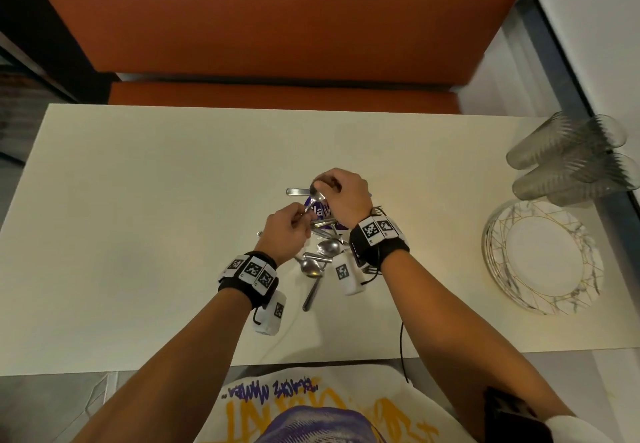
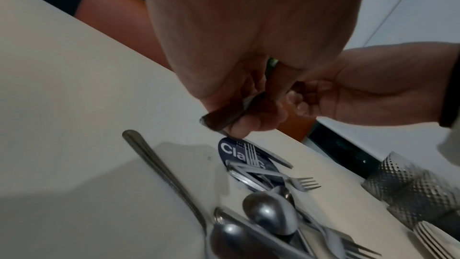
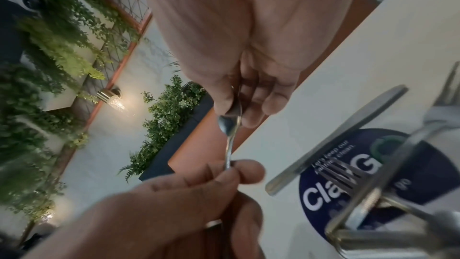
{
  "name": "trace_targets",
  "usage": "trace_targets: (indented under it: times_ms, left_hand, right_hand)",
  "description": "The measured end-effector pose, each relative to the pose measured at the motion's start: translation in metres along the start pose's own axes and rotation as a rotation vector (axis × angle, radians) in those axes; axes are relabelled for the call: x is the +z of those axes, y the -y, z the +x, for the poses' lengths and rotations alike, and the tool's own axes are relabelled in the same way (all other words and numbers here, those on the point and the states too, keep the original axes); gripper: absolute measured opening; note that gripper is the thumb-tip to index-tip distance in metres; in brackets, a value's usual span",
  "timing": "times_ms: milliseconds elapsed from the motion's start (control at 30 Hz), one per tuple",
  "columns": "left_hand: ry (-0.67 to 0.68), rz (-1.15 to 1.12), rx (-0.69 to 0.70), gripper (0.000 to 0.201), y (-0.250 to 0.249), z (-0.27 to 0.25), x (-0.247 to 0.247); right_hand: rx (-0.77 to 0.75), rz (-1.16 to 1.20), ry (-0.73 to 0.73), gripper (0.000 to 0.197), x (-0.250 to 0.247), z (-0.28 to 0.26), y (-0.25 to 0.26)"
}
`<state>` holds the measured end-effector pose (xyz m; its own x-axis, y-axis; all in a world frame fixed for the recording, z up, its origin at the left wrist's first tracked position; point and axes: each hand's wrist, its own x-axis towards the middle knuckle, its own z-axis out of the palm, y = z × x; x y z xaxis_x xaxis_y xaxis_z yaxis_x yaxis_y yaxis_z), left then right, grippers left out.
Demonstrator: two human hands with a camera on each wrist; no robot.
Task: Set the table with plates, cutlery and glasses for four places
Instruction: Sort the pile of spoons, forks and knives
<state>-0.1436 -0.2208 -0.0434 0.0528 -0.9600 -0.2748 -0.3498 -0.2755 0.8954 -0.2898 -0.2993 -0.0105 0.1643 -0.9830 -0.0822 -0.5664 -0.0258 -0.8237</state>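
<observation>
Both hands hover over a loose pile of cutlery [image 1: 323,248] in the middle of the cream table [image 1: 138,200]. Together they hold one spoon [image 1: 317,197] above the pile. My right hand [image 1: 322,186] pinches its bowl between thumb and fingers; the right wrist view shows this grip on the spoon [image 3: 230,137] under my right hand [image 3: 234,117]. My left hand [image 1: 301,216] pinches the handle lower down, and appears as the left hand [image 3: 236,168] in that view too. In the left wrist view, my left hand [image 2: 248,123] curls around the handle end [image 2: 224,117].
Spoons and forks [image 2: 268,210] lie crossed over a round blue sticker [image 2: 231,151]. A stack of marbled plates [image 1: 498,235] sits at the table's right edge. Clear textured glasses [image 1: 568,155] lie on their sides behind it. An orange bench [image 1: 277,20] stands beyond the far edge.
</observation>
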Motion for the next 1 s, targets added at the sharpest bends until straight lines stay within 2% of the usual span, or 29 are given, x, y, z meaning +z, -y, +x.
trace_targets:
  times_ms: [100,200,367,433,533,600,667,800,900,1000]
  left_hand:
    - [-0.006,-0.068,-0.027,0.022,0.007,-0.005,0.003]
    - [-0.059,-0.148,-0.083,0.025,0.015,-0.007,0.001]
    - [-0.138,-0.244,-0.186,0.028,0.031,-0.002,-0.011]
    - [-0.160,-0.267,-0.214,0.029,0.039,0.000,-0.015]
    - [-0.183,-0.267,-0.238,0.031,0.045,-0.001,-0.020]
    - [-0.186,-0.256,-0.235,0.030,0.047,-0.002,-0.022]
    - [-0.190,-0.239,-0.222,0.029,0.047,-0.004,-0.022]
    - [-0.190,-0.187,-0.192,0.028,0.045,-0.007,-0.022]
    - [-0.175,-0.167,-0.178,0.028,0.040,-0.008,-0.023]
    - [-0.170,-0.085,-0.139,0.029,0.036,-0.005,-0.026]
  right_hand:
    - [-0.007,0.021,-0.025,0.012,0.004,0.004,0.006]
    - [0.061,0.074,-0.016,0.016,0.011,-0.001,0.005]
    - [0.135,0.003,0.130,0.022,0.023,-0.036,-0.016]
    - [0.140,-0.121,0.262,0.022,0.025,-0.049,-0.028]
    - [0.136,-0.453,0.457,0.027,0.026,-0.066,-0.038]
    - [0.098,-0.625,0.485,0.034,0.028,-0.075,-0.040]
    - [0.070,-0.692,0.491,0.036,0.033,-0.082,-0.040]
    - [0.122,-0.658,0.479,0.028,0.041,-0.085,-0.042]
    - [0.184,-0.543,0.466,0.017,0.039,-0.082,-0.042]
    - [0.159,-0.438,0.435,0.007,0.029,-0.075,-0.037]
